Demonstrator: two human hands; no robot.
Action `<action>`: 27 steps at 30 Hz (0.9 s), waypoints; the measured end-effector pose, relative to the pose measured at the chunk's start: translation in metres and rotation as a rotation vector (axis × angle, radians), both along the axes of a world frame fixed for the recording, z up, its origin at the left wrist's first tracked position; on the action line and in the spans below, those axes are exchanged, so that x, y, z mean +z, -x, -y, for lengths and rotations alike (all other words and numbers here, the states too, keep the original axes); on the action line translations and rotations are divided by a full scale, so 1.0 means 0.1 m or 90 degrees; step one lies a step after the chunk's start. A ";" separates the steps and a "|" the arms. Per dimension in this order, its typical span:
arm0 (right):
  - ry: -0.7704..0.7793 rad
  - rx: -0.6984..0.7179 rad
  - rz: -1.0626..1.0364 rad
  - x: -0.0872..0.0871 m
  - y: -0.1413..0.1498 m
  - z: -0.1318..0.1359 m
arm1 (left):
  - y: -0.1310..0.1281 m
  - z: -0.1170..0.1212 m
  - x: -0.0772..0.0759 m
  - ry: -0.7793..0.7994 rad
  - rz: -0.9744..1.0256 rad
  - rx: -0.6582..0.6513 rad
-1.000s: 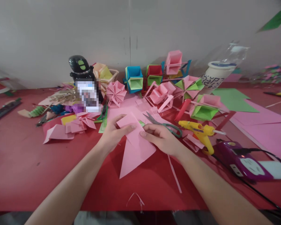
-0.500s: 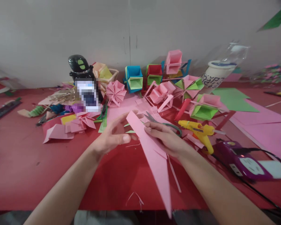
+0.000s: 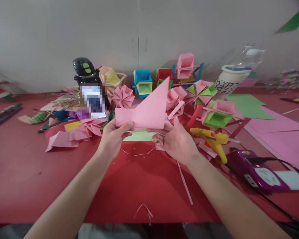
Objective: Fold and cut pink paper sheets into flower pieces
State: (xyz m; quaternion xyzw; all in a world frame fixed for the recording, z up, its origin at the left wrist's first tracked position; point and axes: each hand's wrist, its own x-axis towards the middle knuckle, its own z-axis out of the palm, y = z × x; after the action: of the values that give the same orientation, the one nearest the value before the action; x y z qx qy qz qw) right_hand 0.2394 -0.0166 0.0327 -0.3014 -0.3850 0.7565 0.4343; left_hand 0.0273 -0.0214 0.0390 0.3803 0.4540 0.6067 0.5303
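A folded sheet of pink paper (image 3: pixel 149 113), with a tall point at its upper right, is held up over the front of the table. My left hand (image 3: pixel 112 136) pinches its lower left end, thumb in front and fingers behind. Beside the lower right corner is my right hand (image 3: pixel 178 142), thumb spread upward and fingers loosely curled at the paper's bottom edge; whether they touch it is hard to tell. Light green paper (image 3: pixel 139 135) lies just beyond and below the pink sheet. The scissors are hidden behind the sheet and my right hand.
A yellow glue gun (image 3: pixel 211 139) and a purple power adapter (image 3: pixel 259 172) with cables lie to the right. Folded paper boxes (image 3: pixel 142 83), a phone (image 3: pixel 96 101) against a black figure (image 3: pixel 86 71) and a white cup (image 3: pixel 230 81) stand behind. Paper strips (image 3: pixel 185 184) lie in front.
The pink paper has turned from pointing down towards me to standing with its point up. My left hand has taken hold of it, and my right hand has loosened its grip.
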 end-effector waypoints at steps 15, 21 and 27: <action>-0.094 -0.179 0.120 -0.11 0.01 0.00 | -0.01 0.09 0.01 0.041 -0.066 -0.277; -0.125 -0.054 0.210 -0.12 0.05 0.06 | -0.10 0.11 -0.04 0.043 -0.045 -0.211; -0.231 -0.117 0.288 -0.03 0.05 0.08 | -0.19 0.13 -0.18 0.006 -0.018 -0.179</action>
State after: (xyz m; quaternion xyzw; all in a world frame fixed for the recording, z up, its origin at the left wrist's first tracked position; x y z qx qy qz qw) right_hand 0.2346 -0.0245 0.0292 -0.4131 -0.5719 0.5467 0.4510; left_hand 0.0462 -0.0341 0.0212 0.4461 0.4067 0.5190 0.6052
